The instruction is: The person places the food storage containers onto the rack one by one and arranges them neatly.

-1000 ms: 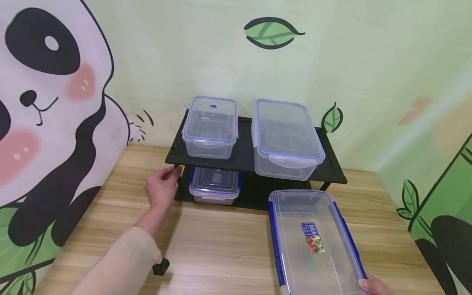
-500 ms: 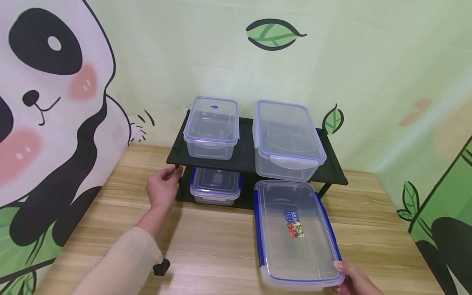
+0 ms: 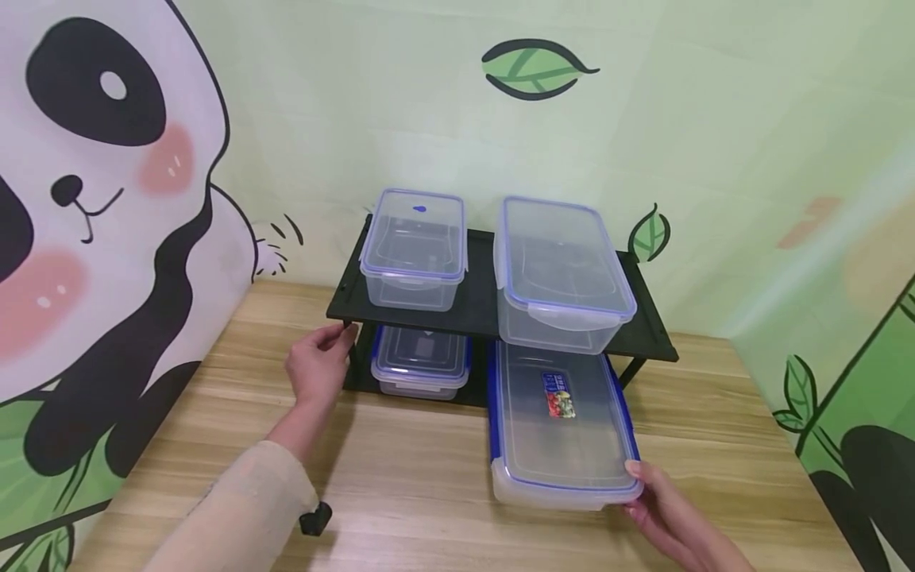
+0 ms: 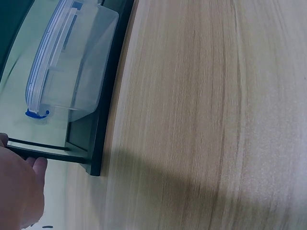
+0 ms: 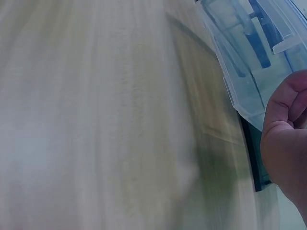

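Observation:
My right hand (image 3: pixel 668 508) grips the near right corner of a large flat food container (image 3: pixel 565 445) with blue side clips and a fruit sticker on its lid. Its far end lies under the top shelf of the black two-tier rack (image 3: pixel 475 306). In the right wrist view the container (image 5: pixel 244 72) is tilted over the wood, with the thumb side of the hand at its edge. At the rack's left front post, my left hand (image 3: pixel 322 367) pinches the thin upright; the left wrist view shows its fingers around the post (image 4: pixel 53 155).
On the top shelf stand a smaller clear container (image 3: pixel 411 254) and a bigger one (image 3: pixel 565 270). A flat blue-clipped container (image 3: pixel 420 361) sits on the lower shelf at left. Wooden tabletop (image 3: pixel 407 477) spreads in front; a panda-print wall (image 3: pixel 343 95) rises behind.
My right hand has carried the large flat container forward and left, from the front right of the table until its far end is beneath the top shelf. The left hand stays on the post.

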The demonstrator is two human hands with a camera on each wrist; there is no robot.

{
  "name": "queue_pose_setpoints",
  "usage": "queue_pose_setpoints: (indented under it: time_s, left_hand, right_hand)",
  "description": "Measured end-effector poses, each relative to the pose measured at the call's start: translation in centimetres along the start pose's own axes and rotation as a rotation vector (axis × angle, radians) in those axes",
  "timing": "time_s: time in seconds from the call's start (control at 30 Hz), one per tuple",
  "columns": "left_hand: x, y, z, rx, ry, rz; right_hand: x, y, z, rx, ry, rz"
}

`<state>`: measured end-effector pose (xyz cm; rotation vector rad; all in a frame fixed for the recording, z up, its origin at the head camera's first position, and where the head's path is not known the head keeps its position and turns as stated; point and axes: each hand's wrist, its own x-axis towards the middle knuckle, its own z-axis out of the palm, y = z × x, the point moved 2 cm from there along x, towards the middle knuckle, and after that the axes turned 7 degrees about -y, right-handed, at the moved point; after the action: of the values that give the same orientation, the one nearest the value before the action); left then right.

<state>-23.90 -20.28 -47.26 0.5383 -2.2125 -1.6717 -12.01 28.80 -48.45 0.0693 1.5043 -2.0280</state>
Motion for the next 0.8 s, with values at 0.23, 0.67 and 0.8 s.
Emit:
queue_pose_setpoints:
  time_s: [0.23, 0.67, 0.8]
  left_hand:
    - [0.0, 0.0, 0.1, -0.006, -0.001, 0.004]
    - [0.1, -0.1, 0.1, -0.012, 0.001, 0.011]
    - [0.1, -0.1, 0.1, -0.009, 0.005, 0.014]
  right_hand:
    - [2.5, -0.6, 0.4, 0.02, 0.01, -0.158]
    - [5.3, -2.4, 0.0, 0.006, -0.029, -0.124]
    - [6.1, -2.7, -0.2, 0.023, -0.055, -0.127]
